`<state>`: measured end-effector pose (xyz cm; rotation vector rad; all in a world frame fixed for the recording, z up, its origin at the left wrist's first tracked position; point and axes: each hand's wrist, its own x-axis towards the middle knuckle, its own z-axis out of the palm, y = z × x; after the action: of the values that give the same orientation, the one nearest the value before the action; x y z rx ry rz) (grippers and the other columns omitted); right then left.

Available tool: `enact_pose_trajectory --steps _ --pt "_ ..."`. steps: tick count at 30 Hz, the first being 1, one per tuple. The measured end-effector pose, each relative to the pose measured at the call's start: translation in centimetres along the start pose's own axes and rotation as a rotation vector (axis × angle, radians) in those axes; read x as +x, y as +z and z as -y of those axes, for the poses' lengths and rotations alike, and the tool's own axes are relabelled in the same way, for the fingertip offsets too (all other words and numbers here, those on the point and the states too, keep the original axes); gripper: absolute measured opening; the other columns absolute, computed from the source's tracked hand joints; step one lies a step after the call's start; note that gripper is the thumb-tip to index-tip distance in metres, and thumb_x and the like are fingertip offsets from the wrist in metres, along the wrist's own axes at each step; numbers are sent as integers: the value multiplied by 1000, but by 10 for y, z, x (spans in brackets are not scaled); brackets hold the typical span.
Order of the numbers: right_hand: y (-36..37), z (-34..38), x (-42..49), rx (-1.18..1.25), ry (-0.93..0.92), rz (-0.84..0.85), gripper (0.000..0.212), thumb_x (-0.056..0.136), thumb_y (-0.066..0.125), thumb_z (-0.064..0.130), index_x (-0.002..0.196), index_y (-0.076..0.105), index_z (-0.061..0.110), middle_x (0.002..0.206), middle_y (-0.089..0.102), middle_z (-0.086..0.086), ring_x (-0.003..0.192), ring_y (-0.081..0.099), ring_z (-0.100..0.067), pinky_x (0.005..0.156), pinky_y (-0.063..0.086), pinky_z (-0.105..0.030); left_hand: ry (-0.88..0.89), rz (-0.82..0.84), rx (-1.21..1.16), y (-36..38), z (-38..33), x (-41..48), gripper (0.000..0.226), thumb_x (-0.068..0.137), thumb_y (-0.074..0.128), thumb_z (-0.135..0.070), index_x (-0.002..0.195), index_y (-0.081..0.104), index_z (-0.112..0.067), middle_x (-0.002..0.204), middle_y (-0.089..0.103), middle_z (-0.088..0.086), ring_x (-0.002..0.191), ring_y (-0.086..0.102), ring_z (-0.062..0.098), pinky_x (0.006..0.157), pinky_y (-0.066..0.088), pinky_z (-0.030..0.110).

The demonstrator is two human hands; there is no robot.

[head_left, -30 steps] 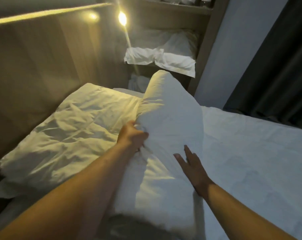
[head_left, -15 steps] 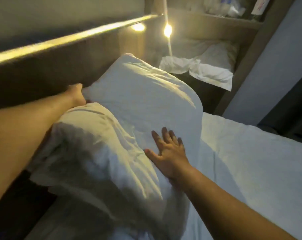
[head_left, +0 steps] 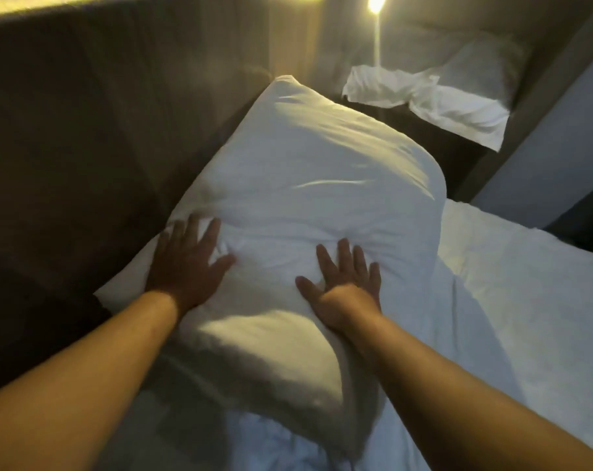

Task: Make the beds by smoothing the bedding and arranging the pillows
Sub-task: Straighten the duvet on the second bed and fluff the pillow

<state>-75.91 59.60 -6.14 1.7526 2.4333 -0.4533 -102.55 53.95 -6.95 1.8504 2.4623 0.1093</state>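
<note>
- At the head of the bed (head_left: 533, 300): white sheet, dim light, dark headboard (head_left: 84, 147) running along the left.
- Top pillow (head_left: 322, 185): white, plump, lies against the headboard and is stacked on a second one.
- Lower pillow (head_left: 254, 355): its near end sticks out from under the top pillow, toward the camera.
- Cloth (head_left: 431, 103): white, crumpled, on a ledge beyond the bed, well apart from the pillows.
- Left hand (head_left: 186, 266): flat, fingers spread, pressing the top pillow's near-left part.
- Right hand (head_left: 346, 283): flat, fingers spread, pressing the top pillow's near edge; fabric creases around it.
- Lamp (head_left: 376, 1): glowing at the top edge.
</note>
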Motion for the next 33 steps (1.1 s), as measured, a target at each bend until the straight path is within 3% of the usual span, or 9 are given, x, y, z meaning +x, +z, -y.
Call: enact_pose_trajectory --steps 6,15,20,26,29,31,33 --pt "29 -1 14 3 19 -70 79 84 19 75 151 -4 40 159 -21 0 146 -21 -26 116 -13 -52 5 34 -6 38 6 25 79 81 21 -67 150 17 -31 159 14 13 144 16 35 117 14 49" --pt "62 -2 28 41 -1 -209 80 84 24 74 152 3 37 161 -11 -7 147 -14 -30 116 -11 -53 1 -92 27 72 4 21 76 85 29 -60 148 31 -19 152 28 22 136 31 43 112 20 55" --pt "73 -5 48 -2 -7 -185 81 82 23 75 151 6 36 161 -7 -9 147 -10 -33 114 -9 -55 2 -82 57 81 0 36 78 83 29 -62 147 34 -18 150 30 22 135 32 43 111 21 55" --pt "77 -3 64 3 -4 -230 79 79 39 73 144 41 28 153 32 -16 141 28 -40 109 14 -61 -16 -10 51 77 2 42 82 82 23 -69 145 38 -19 151 32 19 137 32 39 110 26 53" --pt "59 -2 51 88 -29 -270 71 76 44 69 133 53 28 143 48 -14 131 45 -38 107 24 -53 -93 4 -132 45 1 48 90 70 33 -72 143 38 -20 147 37 15 133 39 37 105 35 50" --pt "21 -11 51 251 -228 -375 42 78 53 53 113 58 29 117 63 -6 108 60 -30 92 42 -39 -221 -213 -443 6 -2 63 88 65 41 -62 136 43 -9 133 43 22 122 45 42 101 38 51" --pt "-23 -39 81 289 -471 -571 14 80 59 33 91 57 24 88 63 0 82 62 -25 71 47 -34 -85 -476 -468 -36 -17 92 78 70 44 -54 130 48 -4 131 45 24 120 45 41 100 37 48"
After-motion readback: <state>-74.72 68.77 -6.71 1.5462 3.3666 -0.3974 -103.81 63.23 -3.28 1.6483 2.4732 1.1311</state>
